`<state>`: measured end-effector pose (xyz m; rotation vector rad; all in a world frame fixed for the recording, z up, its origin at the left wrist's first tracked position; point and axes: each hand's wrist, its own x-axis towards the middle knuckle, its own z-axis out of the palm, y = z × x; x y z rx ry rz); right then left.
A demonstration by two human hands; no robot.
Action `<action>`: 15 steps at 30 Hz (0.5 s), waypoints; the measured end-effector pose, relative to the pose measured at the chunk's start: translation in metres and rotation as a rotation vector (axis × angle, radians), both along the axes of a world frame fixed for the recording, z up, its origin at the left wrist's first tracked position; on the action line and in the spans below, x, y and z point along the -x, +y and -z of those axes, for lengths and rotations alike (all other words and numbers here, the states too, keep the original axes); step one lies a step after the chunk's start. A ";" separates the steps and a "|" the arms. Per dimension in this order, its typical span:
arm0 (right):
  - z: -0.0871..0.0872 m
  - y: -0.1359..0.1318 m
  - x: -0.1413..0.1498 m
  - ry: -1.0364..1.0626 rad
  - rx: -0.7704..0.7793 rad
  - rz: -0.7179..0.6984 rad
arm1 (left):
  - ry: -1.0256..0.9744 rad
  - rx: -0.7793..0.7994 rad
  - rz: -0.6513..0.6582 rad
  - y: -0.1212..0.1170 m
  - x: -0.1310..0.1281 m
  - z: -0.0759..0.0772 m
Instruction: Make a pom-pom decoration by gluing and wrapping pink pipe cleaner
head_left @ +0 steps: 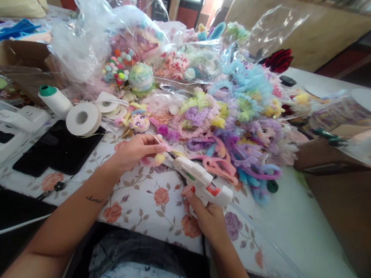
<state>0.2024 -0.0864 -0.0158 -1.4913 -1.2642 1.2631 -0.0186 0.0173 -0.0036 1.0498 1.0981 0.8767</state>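
My right hand is wrapped round the hot glue gun, above the worktop. Gun's long axis slants forward-left, nozzle just right of my left hand, which pinches a small pale piece, type unclear.

Two hands, one glue gun, one thread cone

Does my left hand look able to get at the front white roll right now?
Probably yes: little seems to stand between the left hand and the front white roll. But its fingers pinch something small, so they may need freeing first.
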 end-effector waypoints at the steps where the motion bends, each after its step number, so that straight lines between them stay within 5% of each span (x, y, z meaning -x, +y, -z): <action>1: 0.001 0.000 0.000 0.001 -0.003 0.003 | -0.014 0.007 -0.003 0.000 0.000 0.000; 15: 0.003 0.000 -0.001 0.002 -0.020 -0.006 | -0.079 0.038 -0.002 0.000 0.000 0.000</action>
